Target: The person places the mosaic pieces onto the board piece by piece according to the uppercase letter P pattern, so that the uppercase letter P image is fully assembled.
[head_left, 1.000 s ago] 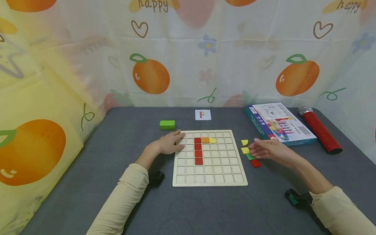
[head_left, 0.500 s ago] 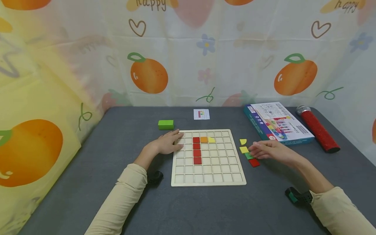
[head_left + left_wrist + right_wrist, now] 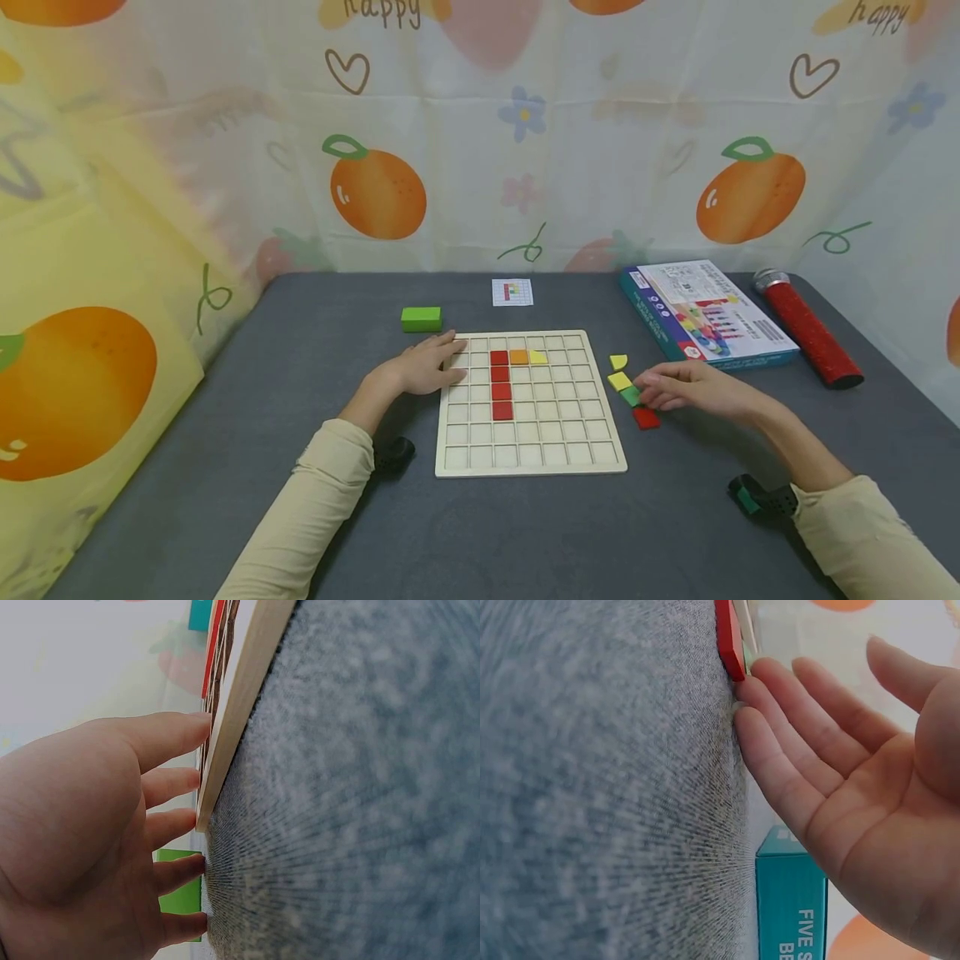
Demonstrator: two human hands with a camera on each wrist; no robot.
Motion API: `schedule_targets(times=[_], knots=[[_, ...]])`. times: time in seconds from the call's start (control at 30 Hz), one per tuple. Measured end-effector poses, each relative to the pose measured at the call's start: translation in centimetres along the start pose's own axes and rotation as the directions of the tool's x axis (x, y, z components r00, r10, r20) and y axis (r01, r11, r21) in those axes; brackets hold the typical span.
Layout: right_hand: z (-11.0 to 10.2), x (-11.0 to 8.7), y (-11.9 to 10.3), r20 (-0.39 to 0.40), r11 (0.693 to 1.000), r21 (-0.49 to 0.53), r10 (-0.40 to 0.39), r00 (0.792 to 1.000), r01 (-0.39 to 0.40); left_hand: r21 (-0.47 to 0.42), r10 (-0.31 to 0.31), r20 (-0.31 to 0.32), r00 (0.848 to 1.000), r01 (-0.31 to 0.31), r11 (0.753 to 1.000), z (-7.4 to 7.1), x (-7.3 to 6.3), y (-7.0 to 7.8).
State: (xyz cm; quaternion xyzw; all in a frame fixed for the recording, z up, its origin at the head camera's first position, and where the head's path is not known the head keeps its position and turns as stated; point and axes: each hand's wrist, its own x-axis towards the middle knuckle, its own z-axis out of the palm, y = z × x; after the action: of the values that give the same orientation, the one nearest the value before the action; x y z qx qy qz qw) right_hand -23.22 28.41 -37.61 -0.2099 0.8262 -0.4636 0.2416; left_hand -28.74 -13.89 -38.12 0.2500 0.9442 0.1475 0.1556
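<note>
A pale wooden grid board (image 3: 525, 457) lies on the table, with red tiles (image 3: 501, 375) in a column, an orange tile (image 3: 518, 357) and a yellow tile (image 3: 537, 357) set in it. My left hand (image 3: 422, 367) rests at its left edge, fingers spread, thumb and fingertips on the border. Beside the right edge, my right hand (image 3: 686, 388) touches the loose tiles with extended fingers. These are a red square (image 3: 646, 417), a partly covered green tile (image 3: 629, 397), a yellow square (image 3: 619, 381) and a yellow rounded piece (image 3: 618, 362). In the right wrist view the fingertips meet the red tile (image 3: 730, 641).
A green block (image 3: 422, 319) stands behind my left hand. At the back lies a small pattern card (image 3: 512, 292). A flat game box (image 3: 708, 317) and a red microphone-like tube (image 3: 810, 333) occupy the back right. Printed cloth (image 3: 525, 192) hangs behind the table.
My right fingers have shifted slightly, nudging the green tile and yellow square left and turning them. A gap now shows between the green and red tiles. My left hand stays on the board.
</note>
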Motion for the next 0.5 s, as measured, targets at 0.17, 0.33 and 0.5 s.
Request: schedule_targets(times=[0.17, 0.33, 0.5], knots=[[0.23, 0.0, 0.01, 0.035, 0.999, -0.05, -0.003, 0.999, 0.005, -0.002, 0.0, -0.002, 1.0, 0.0, 1.0, 0.04, -0.07, 0.1], [0.62, 0.16, -0.21, 0.088, 0.995, -0.071, -0.061, 0.994, 0.068, -0.005, 0.005, 0.0, 1.0, -0.005, 1.0, 0.01, -0.12, 0.12], [0.99, 0.4, -0.31, 0.104, 0.987, -0.102, -0.111, 0.988, 0.122, -0.002, 0.006, -0.002, 1.0, -0.006, 1.0, 0.01, -0.1, 0.09]])
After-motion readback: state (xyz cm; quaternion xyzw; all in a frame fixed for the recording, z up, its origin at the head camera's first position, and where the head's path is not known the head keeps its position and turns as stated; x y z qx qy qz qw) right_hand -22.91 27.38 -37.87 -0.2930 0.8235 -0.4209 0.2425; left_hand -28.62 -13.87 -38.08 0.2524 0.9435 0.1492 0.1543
